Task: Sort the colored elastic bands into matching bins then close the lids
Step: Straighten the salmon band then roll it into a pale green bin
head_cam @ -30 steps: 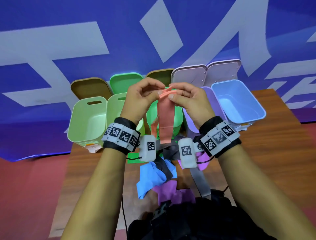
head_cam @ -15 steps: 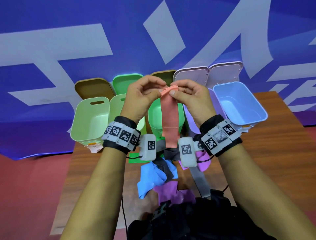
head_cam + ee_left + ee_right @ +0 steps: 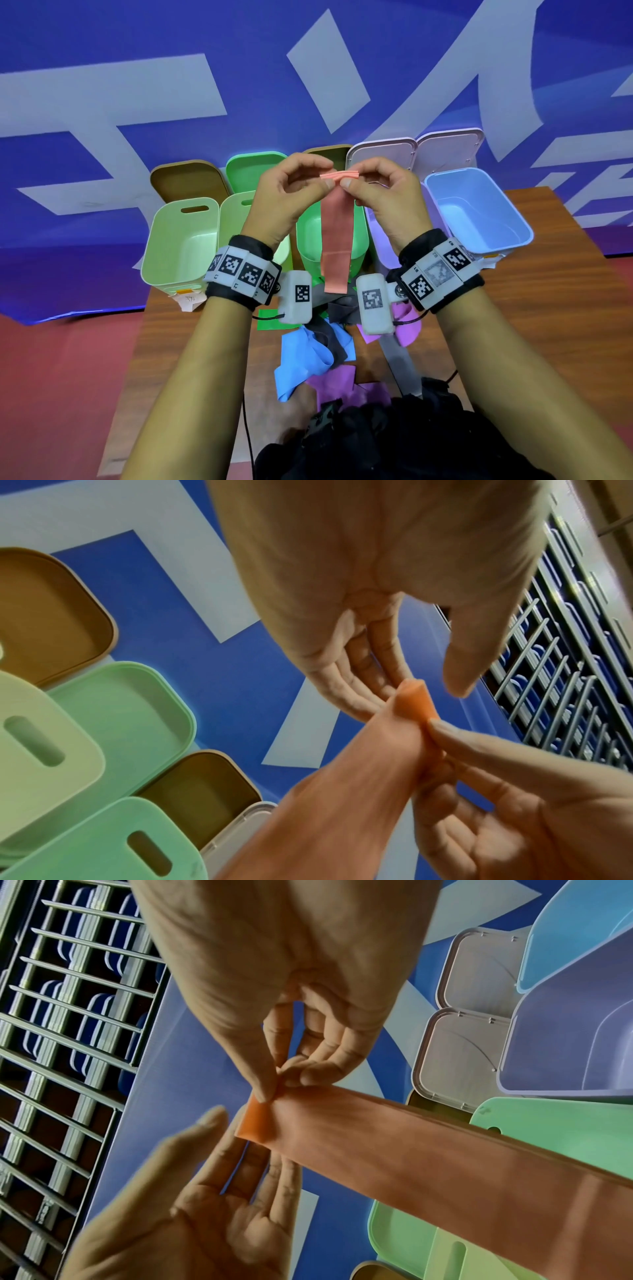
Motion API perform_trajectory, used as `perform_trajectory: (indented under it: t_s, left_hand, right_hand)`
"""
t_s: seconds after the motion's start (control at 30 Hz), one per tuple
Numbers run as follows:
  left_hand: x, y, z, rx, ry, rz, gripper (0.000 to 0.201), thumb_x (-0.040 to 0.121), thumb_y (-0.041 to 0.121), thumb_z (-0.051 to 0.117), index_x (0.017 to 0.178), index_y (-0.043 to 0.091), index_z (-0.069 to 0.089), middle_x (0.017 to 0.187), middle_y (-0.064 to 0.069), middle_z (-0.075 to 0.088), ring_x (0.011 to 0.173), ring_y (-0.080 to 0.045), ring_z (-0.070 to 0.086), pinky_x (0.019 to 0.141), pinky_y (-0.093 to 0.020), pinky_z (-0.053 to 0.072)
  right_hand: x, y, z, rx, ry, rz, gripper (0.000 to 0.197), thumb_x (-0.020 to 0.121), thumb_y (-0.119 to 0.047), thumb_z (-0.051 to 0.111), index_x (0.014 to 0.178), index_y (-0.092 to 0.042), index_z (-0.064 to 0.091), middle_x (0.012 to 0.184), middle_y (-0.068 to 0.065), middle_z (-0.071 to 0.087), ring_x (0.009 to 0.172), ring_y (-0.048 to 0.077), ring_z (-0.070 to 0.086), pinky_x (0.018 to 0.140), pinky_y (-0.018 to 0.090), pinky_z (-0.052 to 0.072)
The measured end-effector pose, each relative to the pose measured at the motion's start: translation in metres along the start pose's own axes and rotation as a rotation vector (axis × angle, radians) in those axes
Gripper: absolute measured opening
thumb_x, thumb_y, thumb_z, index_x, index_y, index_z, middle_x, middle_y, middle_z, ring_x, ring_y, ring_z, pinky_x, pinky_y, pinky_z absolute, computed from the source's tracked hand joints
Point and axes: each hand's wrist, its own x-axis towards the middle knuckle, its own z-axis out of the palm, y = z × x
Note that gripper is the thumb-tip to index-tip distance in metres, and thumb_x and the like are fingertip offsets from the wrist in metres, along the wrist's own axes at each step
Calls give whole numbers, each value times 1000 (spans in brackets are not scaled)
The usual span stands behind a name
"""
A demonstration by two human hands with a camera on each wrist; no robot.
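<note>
wooden table with open bins: right hand pinches folded orange band, left hand fingers straight beside it; next pick a matching bin, none obvious.

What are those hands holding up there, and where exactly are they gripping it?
A salmon-pink elastic band, pinched at its folded top edge by the right hand; the left hand touches that edge, and the rest hangs free.

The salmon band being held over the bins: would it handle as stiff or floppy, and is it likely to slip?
Probably floppy: the salmon band hangs limp below the right hand, its top folded into layers. Likely light, since a fingertip pinch carries it. It may be slightly grippy rather than slippery, though the surface finish is hard to judge.
</note>
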Motion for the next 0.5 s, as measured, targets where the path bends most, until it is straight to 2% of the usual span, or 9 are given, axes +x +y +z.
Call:
perform_trajectory:
  t_s: [0.07,0.17,0.27,0.33,0.43,0.5]
  left_hand:
    - [2,-2,0,37,16,-10,24,84,4,73,107,1,66,103,-8,69,98,-19,66,95,-34,52]
    - [3,-4,0,60,15,12,12,88,3,69,100,4,68,95,-5,68,90,-14,64,86,-28,53]
    - [3,-4,0,57,20,40,7,90,2,66,97,1,68,90,-4,68,86,-13,64,82,-27,52]
    - [3,-4,0,62,19,53,5,91,2,65,96,1,67,89,-2,68,85,-12,63,81,-27,52]
    - [4,-5,-1,61,22,64,5,90,3,66,95,4,67,90,-3,68,87,-14,63,84,-30,52]
    - [4,-6,-2,64,38,64,6,90,4,67,95,6,68,91,-3,68,89,-15,63,85,-29,52]
  right_hand:
    - [1,0,0,-13,-2,-15,10,82,-8,74,85,-16,69,81,6,60,76,13,56,78,35,51]
    - [0,-1,0,-35,-8,-27,11,82,-10,75,83,-19,69,80,-2,64,77,12,59,82,38,54]
    - [-1,-3,0,-59,-19,-32,10,84,-10,74,85,-17,68,80,-6,66,77,10,61,77,32,54]
    - [0,-3,0,-81,-32,-43,8,84,-12,73,86,-17,68,83,-4,66,79,10,61,75,29,52]
    - [0,-1,1,-96,-54,-58,6,83,-17,74,88,-18,70,87,5,68,86,15,61,85,41,54]
    - [0,0,3,-110,-58,-68,6,85,-15,73,90,-12,72,88,11,69,85,15,61,88,43,53]
